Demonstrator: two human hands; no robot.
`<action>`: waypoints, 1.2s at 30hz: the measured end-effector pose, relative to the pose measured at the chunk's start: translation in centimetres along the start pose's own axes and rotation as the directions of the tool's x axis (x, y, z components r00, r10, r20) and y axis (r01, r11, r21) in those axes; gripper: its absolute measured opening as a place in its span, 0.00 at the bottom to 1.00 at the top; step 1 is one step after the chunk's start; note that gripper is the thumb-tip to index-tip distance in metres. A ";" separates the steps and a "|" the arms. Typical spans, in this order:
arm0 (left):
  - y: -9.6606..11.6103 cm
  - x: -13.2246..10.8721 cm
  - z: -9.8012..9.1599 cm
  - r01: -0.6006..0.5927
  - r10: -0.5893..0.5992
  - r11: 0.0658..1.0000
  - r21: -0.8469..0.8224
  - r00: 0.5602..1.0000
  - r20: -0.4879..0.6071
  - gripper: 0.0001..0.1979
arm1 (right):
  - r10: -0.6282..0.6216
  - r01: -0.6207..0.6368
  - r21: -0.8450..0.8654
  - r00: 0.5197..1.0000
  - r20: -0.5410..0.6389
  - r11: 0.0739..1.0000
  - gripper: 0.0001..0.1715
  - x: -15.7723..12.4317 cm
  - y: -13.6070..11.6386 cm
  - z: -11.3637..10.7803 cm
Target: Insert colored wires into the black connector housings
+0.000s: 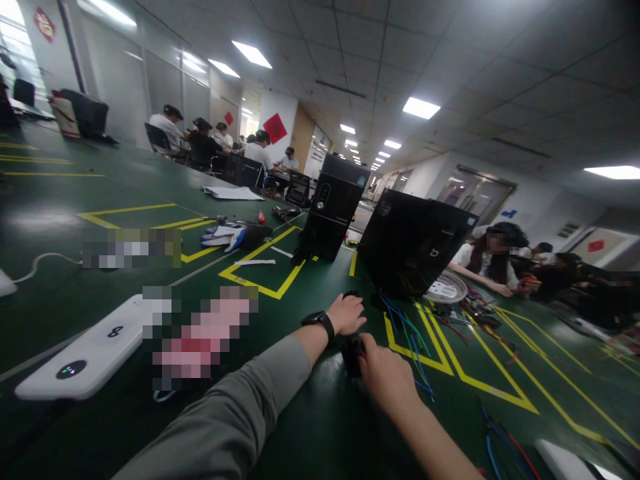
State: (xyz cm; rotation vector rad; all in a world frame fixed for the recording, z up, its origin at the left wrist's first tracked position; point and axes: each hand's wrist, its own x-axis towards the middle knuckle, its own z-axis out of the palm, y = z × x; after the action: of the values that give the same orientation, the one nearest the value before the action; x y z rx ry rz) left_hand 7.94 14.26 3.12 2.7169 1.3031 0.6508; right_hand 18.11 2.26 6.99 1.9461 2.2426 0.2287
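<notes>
Table top [310,427]: green, smooth, soft sheen under the lights.
Sleeve [235,420], near left: grey cloth, matt.
Power bank [85,357], near left: white plastic, smooth, glossy.
Right case [415,243]: black, matt panel.
Wires [410,333], right: blue and red plastic sheathing, smooth.
Black part [353,352] in right hand [387,375]: smooth, faint gloss.
Watch strap [320,321]: black, matt.

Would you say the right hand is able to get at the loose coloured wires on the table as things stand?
Probably yes: the coloured wires lie just beside the right hand on the table with nothing between, though that hand grips a small black part.
</notes>
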 end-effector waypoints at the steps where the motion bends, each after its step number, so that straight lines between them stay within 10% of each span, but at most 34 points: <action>1: 0.0 -0.1 -0.1 0.021 -0.022 1.000 -0.015 1.000 -0.012 0.15 | -0.004 0.004 0.004 1.000 -0.002 1.000 0.21 -0.2 0.0 0.1; 12: 1.0 -7.3 -2.5 0.449 -0.466 0.872 -0.195 0.883 -0.053 0.15 | -0.063 0.061 0.073 0.997 0.032 0.995 0.23 0.2 0.2 -0.1; 26: 4.9 -14.8 -4.4 0.213 -0.187 0.960 -0.179 0.971 0.150 0.43 | -0.113 0.086 0.271 0.990 0.087 0.959 0.18 -1.5 -1.2 -1.8; 36: 3.0 -15.7 -4.8 0.150 -0.110 0.955 -0.256 0.980 0.165 0.21 | -0.155 0.142 0.268 0.988 0.026 0.953 0.17 -6.2 -5.5 -3.4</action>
State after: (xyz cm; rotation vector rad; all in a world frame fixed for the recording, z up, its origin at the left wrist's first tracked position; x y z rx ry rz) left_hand -0.46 -0.12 2.74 2.3916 1.2462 0.5535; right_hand 12.93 -4.71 9.27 1.8647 2.4829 -0.1439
